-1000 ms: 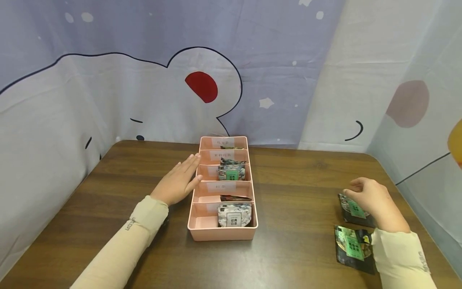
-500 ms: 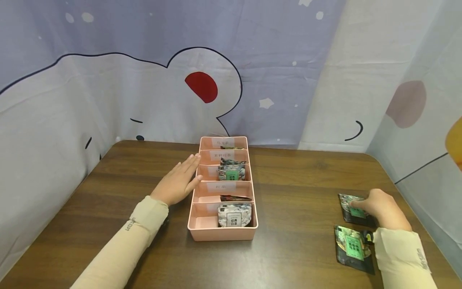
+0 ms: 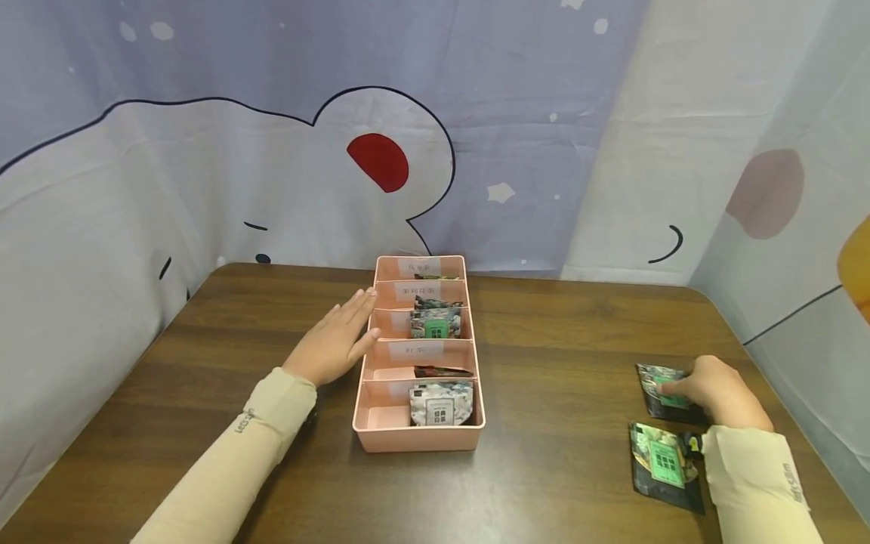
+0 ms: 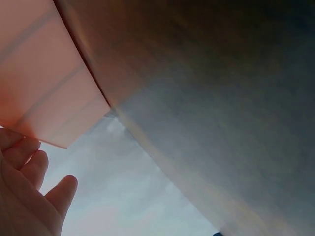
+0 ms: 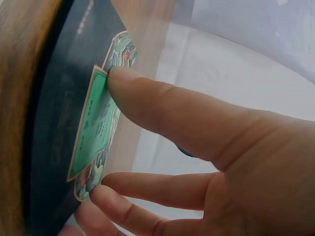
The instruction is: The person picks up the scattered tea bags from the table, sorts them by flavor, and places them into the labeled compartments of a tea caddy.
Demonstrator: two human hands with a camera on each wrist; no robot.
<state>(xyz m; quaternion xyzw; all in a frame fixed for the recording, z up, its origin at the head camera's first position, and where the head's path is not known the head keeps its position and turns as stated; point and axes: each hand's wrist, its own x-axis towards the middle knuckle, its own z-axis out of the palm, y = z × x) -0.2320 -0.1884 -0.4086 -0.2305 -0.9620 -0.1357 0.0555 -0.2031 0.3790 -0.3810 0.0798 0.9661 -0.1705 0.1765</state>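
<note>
My left hand (image 3: pixel 333 340) lies with straight fingers against the left side of a pink divided box (image 3: pixel 418 440); the left wrist view shows its fingertips at the box edge. At the right of the table, my right hand (image 3: pixel 726 394) pinches a black tea packet (image 3: pixel 662 408) with a green label. In the right wrist view the thumb sits on the label's edge (image 5: pixel 88 132), and the fingertips reach the packet's border. The packet still lies on the table, partly covered by the hand. Just nearer lies a second black tea packet (image 3: pixel 666 468) with a green label.
The box's compartments carry white paper labels and hold tea packets, among them a white packet (image 3: pixel 442 403) in front and a green-labelled one (image 3: pixel 435 325) mid-box. A printed curtain (image 3: pixel 516 151) hangs behind the wooden table (image 3: pixel 557 378). A small dark object shows by the left sleeve.
My right hand has come down from above the farther tea packet, and its thumb and fingers now touch it. My left hand and the box have stayed in place.
</note>
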